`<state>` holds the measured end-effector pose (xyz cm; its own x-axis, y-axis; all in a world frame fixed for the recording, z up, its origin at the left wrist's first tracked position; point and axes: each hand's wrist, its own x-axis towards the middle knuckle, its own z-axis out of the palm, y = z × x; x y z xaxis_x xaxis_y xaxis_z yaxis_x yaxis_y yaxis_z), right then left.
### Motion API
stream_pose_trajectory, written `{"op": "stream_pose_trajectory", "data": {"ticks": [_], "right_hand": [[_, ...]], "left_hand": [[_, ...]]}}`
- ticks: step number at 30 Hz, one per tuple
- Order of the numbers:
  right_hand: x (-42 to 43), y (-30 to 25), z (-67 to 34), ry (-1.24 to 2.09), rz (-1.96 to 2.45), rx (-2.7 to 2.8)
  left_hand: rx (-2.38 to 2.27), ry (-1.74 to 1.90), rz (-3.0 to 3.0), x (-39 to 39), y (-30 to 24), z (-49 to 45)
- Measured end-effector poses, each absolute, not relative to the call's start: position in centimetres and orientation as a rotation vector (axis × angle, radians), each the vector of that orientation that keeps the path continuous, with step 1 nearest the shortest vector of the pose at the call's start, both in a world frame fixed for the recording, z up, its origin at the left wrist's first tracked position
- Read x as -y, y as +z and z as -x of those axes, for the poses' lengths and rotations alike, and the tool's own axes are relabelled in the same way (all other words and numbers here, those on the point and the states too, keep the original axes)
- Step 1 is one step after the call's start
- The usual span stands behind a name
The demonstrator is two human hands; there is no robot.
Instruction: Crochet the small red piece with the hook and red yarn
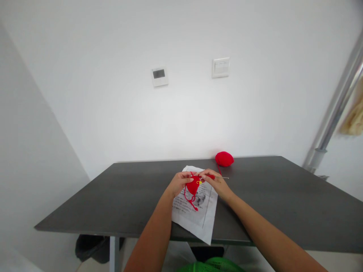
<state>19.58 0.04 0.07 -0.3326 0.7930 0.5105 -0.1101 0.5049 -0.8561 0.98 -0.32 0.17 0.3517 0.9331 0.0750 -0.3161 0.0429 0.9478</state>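
A small red crochet piece [193,186] hangs from the fingers of my left hand [180,183], which pinches its upper left edge. A yellow stitch marker [199,182] is clipped to its right side, and loose red strands dangle below it. My right hand [214,182] is closed around a thin crochet hook [224,177], whose free metal end points right. Red yarn lies at the right fingers. Under both hands a printed sheet of paper [208,223] rests on the dark table, slightly overhanging its front edge.
A red ball of yarn [224,159] sits at the back of the dark table [136,196], against the white wall. From it a strand runs toward my right hand. Below the table at left is a black bin [92,247]. A metal pole [334,113] stands at right.
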Motion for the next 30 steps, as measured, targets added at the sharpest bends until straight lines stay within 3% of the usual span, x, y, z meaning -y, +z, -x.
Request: {"op": "stream_pose_trajectory", "data": {"ticks": [13, 22, 30], "right_hand": [[0.7, 0.1, -19.4, 0.57, 0.683, 1.886], [0.3, -1.1, -18.9, 0.253, 0.566, 1.954], [1.1, -0.6, -18.6, 0.182, 0.6, 1.994]], "left_hand": [[-1.011, 1.305, -1.203, -0.4, -0.7, -2.2], [-0.711, 1.328, -0.905, -0.1, -0.5, -3.1], [-0.619, 1.357, -0.835, 0.1, -0.5, -3.2]]}}
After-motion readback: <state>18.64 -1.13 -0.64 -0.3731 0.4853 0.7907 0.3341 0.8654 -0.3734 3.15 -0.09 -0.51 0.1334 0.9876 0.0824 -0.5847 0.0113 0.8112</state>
